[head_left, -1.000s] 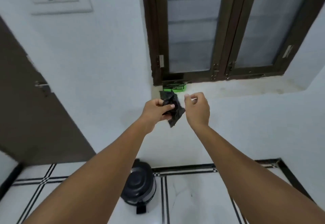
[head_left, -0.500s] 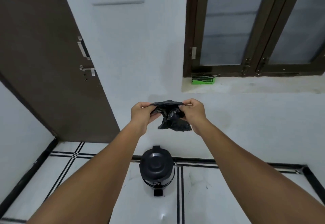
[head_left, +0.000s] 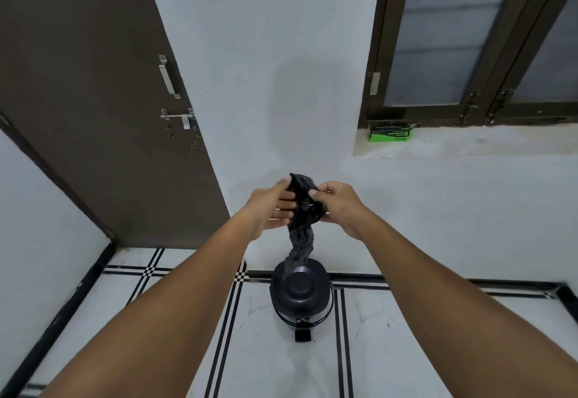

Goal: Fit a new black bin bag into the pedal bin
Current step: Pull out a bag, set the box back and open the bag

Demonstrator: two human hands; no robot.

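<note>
I hold the black bin bag [head_left: 302, 206] in front of me with both hands, above the pedal bin [head_left: 301, 299]. The bag is crumpled and glossy; its upper part is bunched between my hands and a twisted tail hangs down toward the bin lid. My left hand [head_left: 271, 206] grips the bag with fingers closed on its left side, and my right hand [head_left: 339, 205] pinches the right side. The bin stands on the white tiled floor [head_left: 391, 350], lid closed, close to the wall, with its pedal toward me. The brown door [head_left: 93, 100] is at the left, and the floor on both sides of the bin is free.
</note>
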